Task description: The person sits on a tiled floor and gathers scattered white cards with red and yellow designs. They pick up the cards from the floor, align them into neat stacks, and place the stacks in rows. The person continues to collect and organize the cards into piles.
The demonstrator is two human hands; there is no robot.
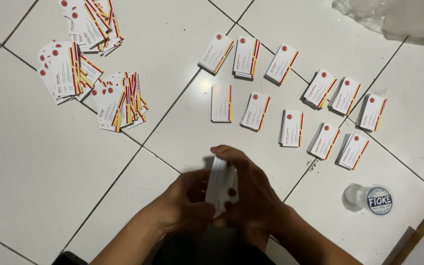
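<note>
Stack in hand: small stack of white business cards with red and yellow stripes, blurred, held on edge low in the centre of the frame, above the white tiled floor.
Your right hand: fingers curled over the top and far side of the stack, clamped on it.
Your left hand: closed on the near side and lower edge of the same stack, thumb against the cards. Both hands touch each other around it.
Sorted piles: neat small piles of the same white, red and yellow cards laid face up on the floor beyond your hands, in rough rows running from the upper centre out to the right. Each pile sits apart from its neighbours; a few nearly touch.
Nearest pile: pile straight ahead of your hands, near but not touching.
Loose heaps: three fanned, untidy heaps of the same cards at upper left, well apart from your hands, overlapping one another at the edges.
Cup: clear plastic sealed water cup with a blue and white lid on the floor to your right, near your right forearm.
Bag: crumpled clear plastic bag in the top right corner, partly out of frame.
Grout lines: dark, running diagonally under the piles.
</note>
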